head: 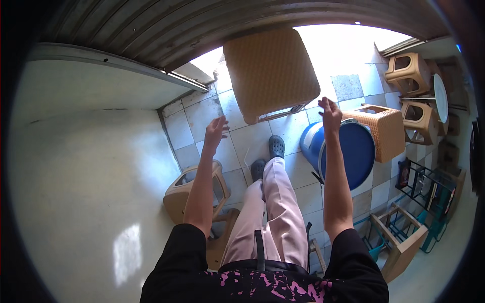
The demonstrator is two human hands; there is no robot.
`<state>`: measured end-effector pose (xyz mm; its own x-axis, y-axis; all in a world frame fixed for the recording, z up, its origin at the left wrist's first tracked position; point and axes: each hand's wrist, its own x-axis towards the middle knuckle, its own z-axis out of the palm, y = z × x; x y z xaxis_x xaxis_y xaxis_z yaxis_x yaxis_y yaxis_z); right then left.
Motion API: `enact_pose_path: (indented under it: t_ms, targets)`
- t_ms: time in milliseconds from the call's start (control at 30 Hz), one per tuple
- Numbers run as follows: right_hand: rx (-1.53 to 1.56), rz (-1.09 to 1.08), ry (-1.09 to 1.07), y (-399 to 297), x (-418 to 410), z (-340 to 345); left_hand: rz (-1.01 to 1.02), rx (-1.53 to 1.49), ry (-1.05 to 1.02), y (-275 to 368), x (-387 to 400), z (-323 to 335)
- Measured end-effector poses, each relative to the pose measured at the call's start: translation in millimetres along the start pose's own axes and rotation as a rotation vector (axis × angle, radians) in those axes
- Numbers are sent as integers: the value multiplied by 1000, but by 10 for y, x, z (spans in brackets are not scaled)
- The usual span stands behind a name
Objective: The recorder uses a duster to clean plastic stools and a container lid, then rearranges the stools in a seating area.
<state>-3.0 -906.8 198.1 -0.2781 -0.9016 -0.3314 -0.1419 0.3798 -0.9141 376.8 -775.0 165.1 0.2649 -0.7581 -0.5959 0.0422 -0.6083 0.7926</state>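
Note:
A tan plastic table point(271, 75) with a woven-pattern top stands in front of me, across the doorway. My left hand point(216, 130) is raised below its near left corner, fingers loosely curled and holding nothing. Close to the table's right corner is my right hand point(330, 113), with no object visible in it. A narrow gap seems to separate each hand from the table. Under my right forearm stands a blue plastic drum point(354, 155) with a blue lid and a metal clamp ring.
Tan plastic stools point(409, 74) line the right side, beside another woven-pattern piece point(388, 132). A black metal rack point(428, 185) and a wooden-framed stool point(403, 246) lie lower right. Left of my legs is a plastic stool point(182, 200). A corrugated shutter point(151, 30) hangs overhead.

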Motion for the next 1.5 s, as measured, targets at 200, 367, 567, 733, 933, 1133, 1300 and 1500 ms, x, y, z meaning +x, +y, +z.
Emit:
enact_pose_path:
  t_ms: [200, 367, 567, 733, 933, 1133, 1300, 1500]
  targets:
    - [-278, -172, -89, -466, 620, 515, 73, -161, 58, 643, 656, 468]
    - [-366, 32, -287, -612, 786, 540, 2, -13, 127, 1070, 729, 725]
    - [-338, 184, -378, -739, 848, 488, -64, 115, 330, 1129, 753, 765]
    - [-413, 187, -467, -737, 1015, 405, -120, 110, 204, 1202, 721, 702]
    - [-315, 203, -452, -707, 967, 428, -25, 72, 304, 1133, 709, 704]
    - [-261, 214, -493, -573, 700, 323, -76, 94, 210, 928, 518, 550]
    - [-292, 281, -502, -404, 385, 145, -174, 136, 184, 728, 240, 493]
    - [-261, 349, -553, -405, -205, -181, -199, 237, 38, 327, -224, 376]
